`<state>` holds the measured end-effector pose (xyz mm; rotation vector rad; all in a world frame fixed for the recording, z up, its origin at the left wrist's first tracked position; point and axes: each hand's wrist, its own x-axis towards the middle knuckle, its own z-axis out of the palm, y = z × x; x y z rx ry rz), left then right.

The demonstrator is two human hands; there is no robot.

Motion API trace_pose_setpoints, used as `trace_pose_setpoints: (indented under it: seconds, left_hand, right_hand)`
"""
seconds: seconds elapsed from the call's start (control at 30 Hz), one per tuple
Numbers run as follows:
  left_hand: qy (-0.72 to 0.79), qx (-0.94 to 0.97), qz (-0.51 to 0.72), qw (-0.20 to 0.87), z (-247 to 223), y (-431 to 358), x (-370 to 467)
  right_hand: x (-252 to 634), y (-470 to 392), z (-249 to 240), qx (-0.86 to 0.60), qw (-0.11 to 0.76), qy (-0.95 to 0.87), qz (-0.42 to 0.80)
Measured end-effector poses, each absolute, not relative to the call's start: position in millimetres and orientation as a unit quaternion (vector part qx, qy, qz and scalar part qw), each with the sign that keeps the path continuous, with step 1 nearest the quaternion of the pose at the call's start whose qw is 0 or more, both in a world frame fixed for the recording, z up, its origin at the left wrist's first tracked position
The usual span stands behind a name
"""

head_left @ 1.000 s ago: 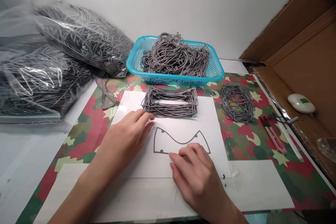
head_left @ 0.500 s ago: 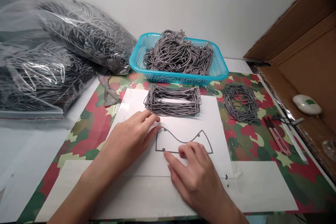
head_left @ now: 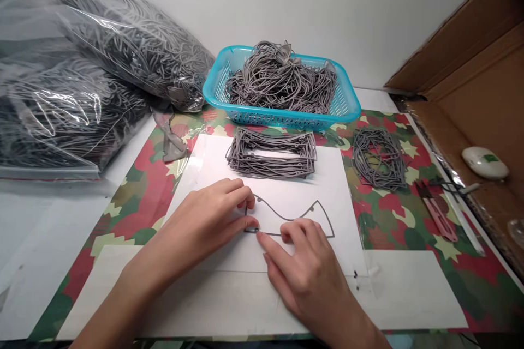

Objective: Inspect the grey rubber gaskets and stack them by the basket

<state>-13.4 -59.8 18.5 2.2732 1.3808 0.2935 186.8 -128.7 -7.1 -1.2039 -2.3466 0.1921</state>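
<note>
Your left hand [head_left: 216, 207]: thumb at flat outline [head_left: 273, 211], grip unclear | your right hand [head_left: 306, 267]: loosely open | gray stack [head_left: 272, 167] looks done; basket heap [head_left: 278, 82] seems left

Your camouflage-patterned table cover [head_left: 139, 191], white paper sheet [head_left: 329, 180] and pale strip [head_left: 413, 289] lying before you, blue plastic basket [head_left: 286, 115] at the back, grey scrap [head_left: 174, 148] toward your left, heap of grey loops [head_left: 387, 170] toward your right, pink-handled tool [head_left: 440, 221] and slim white stick [head_left: 466, 226] nearer you.
</note>
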Motion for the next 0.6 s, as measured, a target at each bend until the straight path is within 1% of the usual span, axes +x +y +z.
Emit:
trace_pose_setpoints:
  seconds: [0.6]
  left_hand:
    - [0.501,0.832,0.105,0.214,18.9,-57.8,-11.5]
  right_hand:
    - [186.5,-128.0,-7.5,-0.444,0.24,-0.86,0.073]
